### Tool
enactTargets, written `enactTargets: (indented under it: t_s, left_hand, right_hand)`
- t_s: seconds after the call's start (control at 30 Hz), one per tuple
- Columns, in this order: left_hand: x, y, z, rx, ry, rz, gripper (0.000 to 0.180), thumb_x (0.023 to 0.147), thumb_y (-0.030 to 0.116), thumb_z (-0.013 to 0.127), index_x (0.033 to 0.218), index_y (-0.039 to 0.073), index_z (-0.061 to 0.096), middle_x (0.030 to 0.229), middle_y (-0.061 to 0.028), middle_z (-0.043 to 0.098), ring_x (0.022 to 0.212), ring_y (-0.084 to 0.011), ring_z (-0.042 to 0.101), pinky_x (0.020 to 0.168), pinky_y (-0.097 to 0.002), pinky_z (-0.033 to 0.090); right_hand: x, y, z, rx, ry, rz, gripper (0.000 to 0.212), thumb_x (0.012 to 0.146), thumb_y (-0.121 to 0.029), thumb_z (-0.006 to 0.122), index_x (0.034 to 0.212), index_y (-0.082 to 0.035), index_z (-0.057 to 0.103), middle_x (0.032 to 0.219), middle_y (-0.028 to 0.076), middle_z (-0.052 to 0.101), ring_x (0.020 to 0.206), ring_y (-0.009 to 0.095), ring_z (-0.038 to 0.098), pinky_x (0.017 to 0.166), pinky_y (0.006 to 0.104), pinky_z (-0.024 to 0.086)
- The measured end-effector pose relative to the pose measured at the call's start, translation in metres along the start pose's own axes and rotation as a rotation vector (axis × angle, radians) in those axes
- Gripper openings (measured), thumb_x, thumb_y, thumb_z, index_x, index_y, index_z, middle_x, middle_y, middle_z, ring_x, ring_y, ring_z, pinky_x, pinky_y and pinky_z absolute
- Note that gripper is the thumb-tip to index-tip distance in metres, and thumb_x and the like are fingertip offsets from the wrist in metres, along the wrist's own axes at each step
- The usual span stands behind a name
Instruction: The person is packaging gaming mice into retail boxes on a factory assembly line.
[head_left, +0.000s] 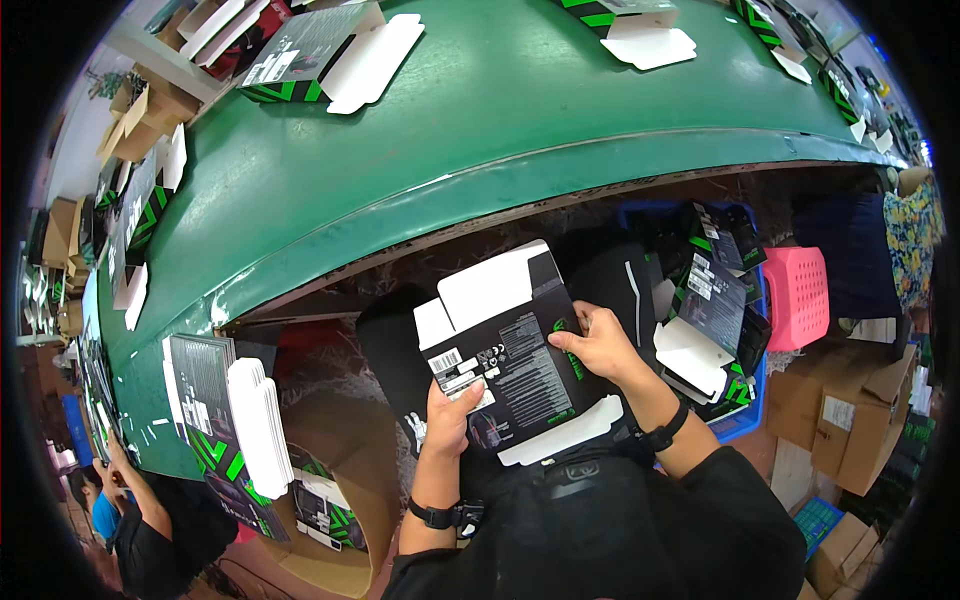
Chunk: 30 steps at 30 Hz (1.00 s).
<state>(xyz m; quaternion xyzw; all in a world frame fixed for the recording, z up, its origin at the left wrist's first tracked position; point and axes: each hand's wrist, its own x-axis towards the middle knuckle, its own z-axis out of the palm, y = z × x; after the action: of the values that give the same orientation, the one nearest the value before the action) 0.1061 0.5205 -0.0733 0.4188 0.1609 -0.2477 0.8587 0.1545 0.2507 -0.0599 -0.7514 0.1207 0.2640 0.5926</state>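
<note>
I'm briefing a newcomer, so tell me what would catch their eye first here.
The broad, glossy green tabletop sweeping across the upper half would probably strike first. Below it, centre, the left hand and right hand hold a black cardboard carton with white flaps. At right, a bright pink perforated plastic stool stands out beside a blue plastic crate.

The held carton (512, 365) is smooth printed cardboard, the tabletop (480, 110) smooth and glossy, the brown box (850, 446) matt cardboard.

We face a long green table (340, 170), with a pink stool (798, 298) to our right and a pale wall (75, 145) far left
</note>
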Motion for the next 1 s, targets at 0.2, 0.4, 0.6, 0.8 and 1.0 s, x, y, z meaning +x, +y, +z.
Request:
enactTargets:
  t_s: [0.2,0.4,0.6,0.8,1.0]
  left_hand:
    - [0.005,0.002,0.025,0.294,0.078,0.329,0.099,0.09,0.001,0.068,0.16,0.011,-0.002,0.148,-0.015,0.039,0.132,-0.023,0.045,0.109,-0.0376,0.04]
    - [0.011,-0.002,0.008,0.504,0.109,0.393,0.04,0.098,0.028,0.06,0.124,0.008,0.037,0.109,-0.0086,0.05,0.099,-0.0136,0.047,0.089,-0.0316,0.042]
    - [0.042,0.008,0.005,0.684,0.118,0.43,0.024,0.105,0.025,0.041,0.105,0.002,0.049,0.089,-0.0027,0.046,0.082,-0.0112,0.041,0.074,-0.0301,0.035]
    - [0.047,0.004,0.024,0.376,0.157,0.731,0.042,0.094,-0.004,0.053,0.132,0.003,0.038,0.126,-0.0169,0.055,0.116,-0.0222,0.053,0.107,-0.0363,0.036]
    - [0.04,0.014,0.038,0.426,0.221,0.678,0.046,0.094,0.0,0.059,0.137,0.002,0.044,0.12,-0.0151,0.063,0.108,-0.0173,0.058,0.097,-0.0303,0.043]
  right_hand:
    - [-0.012,0.004,0.009,0.118,-0.011,-0.323,0.081,0.094,-0.023,0.068,0.159,-0.011,0.022,0.127,0.021,0.061,0.114,0.026,0.06,0.098,0.038,0.046]
    - [-0.013,-0.003,0.004,-0.068,0.053,-0.435,0.053,0.086,-0.03,0.073,0.13,-0.006,0.054,0.093,0.011,0.06,0.076,0.018,0.059,0.067,0.0319,0.046]
    - [0.021,-0.009,-0.003,-0.239,0.158,-0.704,0.027,0.083,-0.027,0.074,0.091,-0.002,0.066,0.092,0.011,0.058,0.076,0.025,0.06,0.069,0.0351,0.048]
    - [0.035,-0.005,0.001,-0.169,0.081,-0.835,0.024,0.085,-0.014,0.073,0.104,-0.003,0.065,0.098,0.008,0.059,0.074,0.016,0.053,0.068,0.029,0.044]
    - [0.024,0.001,0.014,0.362,0.091,-0.557,0.058,0.086,-0.004,0.072,0.135,-0.003,0.042,0.108,0.01,0.062,0.081,0.008,0.05,0.071,0.022,0.04]
